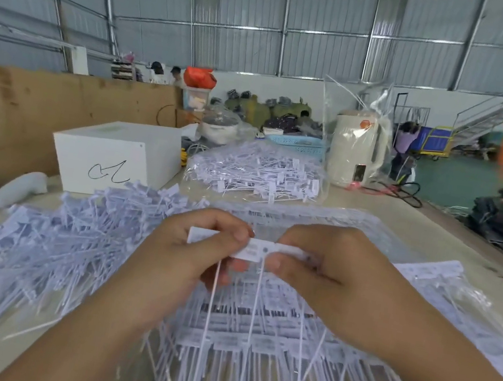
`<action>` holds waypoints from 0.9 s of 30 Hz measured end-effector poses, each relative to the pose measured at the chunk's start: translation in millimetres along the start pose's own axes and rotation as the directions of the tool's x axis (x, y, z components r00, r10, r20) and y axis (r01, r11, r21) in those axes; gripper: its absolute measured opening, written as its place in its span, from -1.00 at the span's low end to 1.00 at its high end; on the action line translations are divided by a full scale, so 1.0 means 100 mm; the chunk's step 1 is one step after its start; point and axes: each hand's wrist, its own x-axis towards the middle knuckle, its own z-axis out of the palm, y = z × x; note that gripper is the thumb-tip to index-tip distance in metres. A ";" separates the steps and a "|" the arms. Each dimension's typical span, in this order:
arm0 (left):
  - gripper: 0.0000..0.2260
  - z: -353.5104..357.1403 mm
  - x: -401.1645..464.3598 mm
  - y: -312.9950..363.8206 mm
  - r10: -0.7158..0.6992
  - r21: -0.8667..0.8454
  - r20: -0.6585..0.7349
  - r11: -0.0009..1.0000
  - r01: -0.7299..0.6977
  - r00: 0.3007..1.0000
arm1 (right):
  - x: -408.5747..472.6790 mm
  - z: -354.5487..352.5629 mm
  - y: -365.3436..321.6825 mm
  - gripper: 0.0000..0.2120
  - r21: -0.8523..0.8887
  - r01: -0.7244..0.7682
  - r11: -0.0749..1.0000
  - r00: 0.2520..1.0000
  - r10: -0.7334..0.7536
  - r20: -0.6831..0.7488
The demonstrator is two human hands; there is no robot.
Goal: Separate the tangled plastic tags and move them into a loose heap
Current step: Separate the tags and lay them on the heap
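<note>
mid-separation: left hand (201, 245) and right hand (317, 268) each pinch an end of joined tags (253, 250), held above the ordered sheets (253, 330); next, pull them apart and drop them onto the loose heap (68, 243) at left

Far side of tabletop (435, 234): white box (116, 157) with a black scribble at left, cream kettle (355, 151) in clear wrap at right, blue basket (297, 145) between, brown cardboard sheet (41, 108) behind box.
</note>
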 end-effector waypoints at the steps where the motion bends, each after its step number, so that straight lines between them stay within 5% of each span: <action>1: -0.73 -0.02 0.00 -0.01 0.013 0.095 -0.009 0.995 -0.012 1.000 | 0.00 0.00 0.02 -0.68 -0.002 -0.009 1.000 1.000 0.009 0.008; 6: -0.58 -0.03 -0.02 -0.04 -0.024 0.297 -0.040 0.954 0.035 0.999 | 0.00 0.04 0.05 -0.65 0.007 -0.025 1.000 0.999 0.025 0.032; 16: -0.66 0.35 -0.02 -0.04 -0.186 -0.265 -0.417 0.961 0.077 0.890 | 0.06 0.27 0.01 -0.63 -0.020 -0.017 1.000 0.946 0.009 -0.323; 20: -0.52 0.42 -0.01 -0.08 -0.275 -0.352 -0.380 0.926 0.137 0.883 | 0.02 0.36 -0.03 -0.68 -0.140 0.054 0.989 0.886 -0.112 -0.449; 24: -0.70 0.20 0.08 -0.18 -0.529 -0.569 -0.343 0.774 0.276 0.776 | 0.03 0.24 -0.04 -0.66 -0.140 0.122 0.983 0.759 -0.183 -0.624; 27: -0.67 0.07 0.12 -0.23 -0.414 -0.475 -0.329 0.850 0.230 0.849 | 0.04 0.21 0.04 -0.66 -0.062 0.166 0.984 0.840 -0.174 -0.514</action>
